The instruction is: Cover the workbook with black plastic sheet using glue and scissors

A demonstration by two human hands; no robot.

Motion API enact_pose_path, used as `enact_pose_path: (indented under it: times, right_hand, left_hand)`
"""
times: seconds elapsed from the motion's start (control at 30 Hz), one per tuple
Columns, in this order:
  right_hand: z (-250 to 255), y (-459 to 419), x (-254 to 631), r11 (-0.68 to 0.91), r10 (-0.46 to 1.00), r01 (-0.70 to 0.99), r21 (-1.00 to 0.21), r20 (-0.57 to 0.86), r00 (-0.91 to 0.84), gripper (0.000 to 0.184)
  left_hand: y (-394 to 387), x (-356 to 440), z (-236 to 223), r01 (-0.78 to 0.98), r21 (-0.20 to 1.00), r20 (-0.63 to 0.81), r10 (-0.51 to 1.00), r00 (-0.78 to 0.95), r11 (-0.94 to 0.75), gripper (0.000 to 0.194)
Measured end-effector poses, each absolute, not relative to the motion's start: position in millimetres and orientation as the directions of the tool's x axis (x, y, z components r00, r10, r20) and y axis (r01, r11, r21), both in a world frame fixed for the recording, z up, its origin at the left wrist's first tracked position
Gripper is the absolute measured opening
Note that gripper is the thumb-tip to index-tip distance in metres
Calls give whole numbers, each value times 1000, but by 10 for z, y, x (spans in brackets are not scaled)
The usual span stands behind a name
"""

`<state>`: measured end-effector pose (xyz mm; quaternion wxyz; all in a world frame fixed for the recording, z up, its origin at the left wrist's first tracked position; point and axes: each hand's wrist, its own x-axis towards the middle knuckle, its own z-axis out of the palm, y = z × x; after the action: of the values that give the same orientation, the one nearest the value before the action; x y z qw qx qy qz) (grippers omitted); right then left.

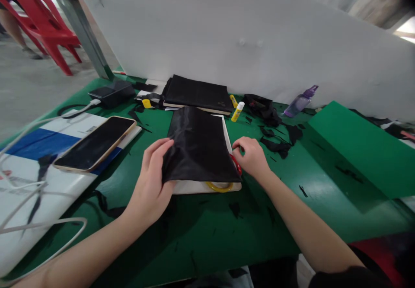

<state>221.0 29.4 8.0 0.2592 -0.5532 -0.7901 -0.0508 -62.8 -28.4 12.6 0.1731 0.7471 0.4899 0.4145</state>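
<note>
In the middle of the green table a black, slightly shiny sheet (199, 145) lies over a white book or board (191, 188), whose edges show at the front and right. My left hand (151, 184) grips the left edge of the sheet, thumb below and fingers on top. A red loop (236, 164) and a yellow loop (220, 187), which look like scissor handles, stick out from under the sheet. Beside the red loop, my right hand (250, 155) is closed with curled fingers at the right edge; what it holds, if anything, is hidden.
Black-covered books (197, 91) lie behind, with a glue stick (237, 111) near them. Black scraps (279, 143) are scattered to the right, before a purple bottle (300, 102) and a green panel (363, 149). A phone (97, 143), cables and a black adapter (112, 92) occupy the left.
</note>
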Motion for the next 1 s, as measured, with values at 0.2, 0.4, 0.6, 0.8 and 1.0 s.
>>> enact_pose_path:
  times: [0.2,0.4,0.6,0.8,1.0]
  right_hand:
    - [131,160,2032,399,887,910,-112,299,-352,38]
    - [186,19,1870,375,918,926,-47,162,-363,42]
    - [168,-25,1803,133,989,986,-104,81,-125,34]
    - [263,24,1950,30,999,799,-601,8,-32,27]
    - [349,-177,2112,-69,988,407,-911,-6,156,31]
  left_hand:
    - [-252,-652,65,422,839,357,933,49,-344,60]
    - [-273,-638,121,393,901,202,979,-5,-184,52]
    - [-273,-631,151,369,919,157,987,-20,-138,54]
    - [-286,-679,171,373,921,126,992,-13,-112,52]
    - [-291,-710,88,338,938,101,993,-58,-76,47]
